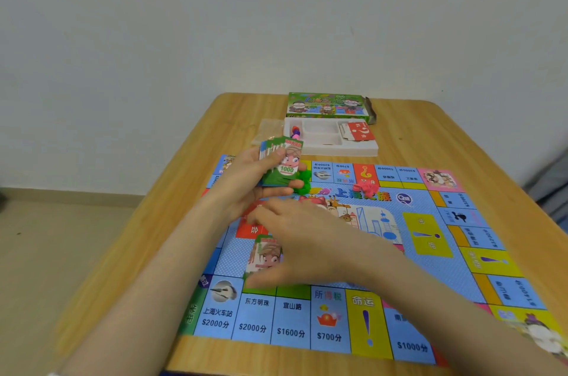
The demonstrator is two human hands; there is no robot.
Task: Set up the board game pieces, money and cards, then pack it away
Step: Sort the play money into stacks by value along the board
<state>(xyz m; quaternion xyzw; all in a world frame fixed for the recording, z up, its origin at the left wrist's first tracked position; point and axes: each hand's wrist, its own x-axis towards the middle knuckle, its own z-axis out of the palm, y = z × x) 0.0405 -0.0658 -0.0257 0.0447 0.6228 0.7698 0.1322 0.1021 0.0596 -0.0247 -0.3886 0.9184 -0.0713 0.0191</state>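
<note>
1. Fingers of the left hand curl round a thick stack of green paper play-money notes, with the thumb pressed flat on the top note. I can read "1000" under a cartoon face on it.
2. I see the stack held just above the far left part of the blue square printed game board, beside a small heap of green plastic houses that lies on the board.
3. Reaching across from the right, the right hand sits low over the left middle of the board. Its fingers point left, side by side, and the thumb is spread apart below them.
4. A single green note with the same cartoon face lies flat on the board, partly under that hand. The picture is blurred here — I cannot tell whether the fingers pinch the note or only rest on it.
5. A red card pile lies on the board by the right fingertips, mostly hidden.
6. A small heap of red plastic pieces sits on the board near its far edge.
7. Beyond the board, a white moulded plastic tray rests on the light wooden table. It holds red question-mark cards in its right compartment and coloured pawns at its left end.
8. Behind the tray lies a green printed cardboard box, its right end flap open — a crumpled clear plastic bag lies left of the tray.
</note>
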